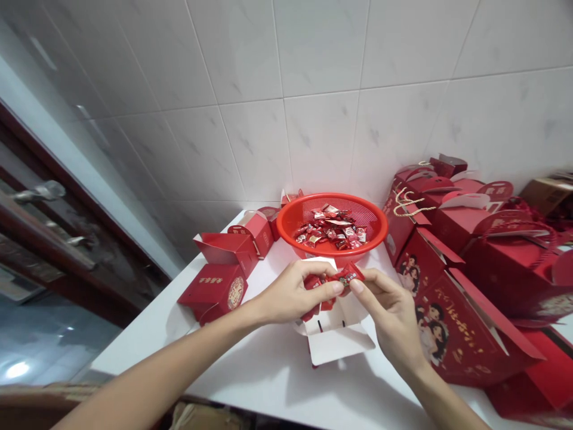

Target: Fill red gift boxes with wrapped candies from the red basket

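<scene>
My left hand (298, 292) is closed around several red-wrapped candies, held above an open box (342, 343) with white inner flaps. Between both hands is a red candy (350, 275), pinched by the fingertips of my right hand (388, 304) and touching my left fingers. Just behind the hands, a red plastic basket (286, 230) holds a pile of wrapped candies (333, 230). The box's inside is partly hidden by my left hand.
Red gift boxes (219, 286) line the left side of the white table (268, 370). Many larger red boxes (461, 322) with handles crowd the right. A tiled wall (322, 137) rises behind, and a wooden door (54, 239) stands at the left.
</scene>
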The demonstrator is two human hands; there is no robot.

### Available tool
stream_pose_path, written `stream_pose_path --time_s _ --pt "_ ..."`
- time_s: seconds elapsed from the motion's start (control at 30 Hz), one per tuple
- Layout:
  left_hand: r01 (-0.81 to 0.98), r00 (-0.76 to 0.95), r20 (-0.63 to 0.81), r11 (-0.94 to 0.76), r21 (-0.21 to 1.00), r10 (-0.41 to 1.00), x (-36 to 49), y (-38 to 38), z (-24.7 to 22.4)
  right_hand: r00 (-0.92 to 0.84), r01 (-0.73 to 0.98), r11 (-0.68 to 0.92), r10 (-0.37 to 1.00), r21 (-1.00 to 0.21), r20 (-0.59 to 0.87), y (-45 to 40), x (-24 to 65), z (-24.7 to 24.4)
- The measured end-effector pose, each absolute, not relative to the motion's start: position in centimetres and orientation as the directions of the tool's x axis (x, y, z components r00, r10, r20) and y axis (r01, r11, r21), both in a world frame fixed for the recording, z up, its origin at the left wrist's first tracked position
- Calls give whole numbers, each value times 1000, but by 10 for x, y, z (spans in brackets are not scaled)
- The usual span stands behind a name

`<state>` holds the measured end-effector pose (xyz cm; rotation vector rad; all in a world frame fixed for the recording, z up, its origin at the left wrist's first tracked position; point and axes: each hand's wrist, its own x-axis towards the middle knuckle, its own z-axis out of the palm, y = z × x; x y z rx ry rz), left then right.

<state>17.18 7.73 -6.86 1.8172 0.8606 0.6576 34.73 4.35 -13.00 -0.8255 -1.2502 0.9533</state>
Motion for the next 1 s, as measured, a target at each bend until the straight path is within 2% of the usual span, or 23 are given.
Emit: stream_pose_path --time_s 0.13,0.33,0.5,1.0 --pt "268 599 120 -340 901 792 173 77 -66 -14 -107 394 917 -913 398 43 350 -128" --pt "265 575 20 -208 941 818 169 81 -71 -69 -47 421 903 -906 423 44 352 -127" --pt "275 600 71 -288 917 797 168 82 -71 -105 16 431 898 -902 427 46 352 -126" --pt "254 616 79 -292 922 784 170 81 -72 -101 21 421 903 -907 417 43 351 -126"
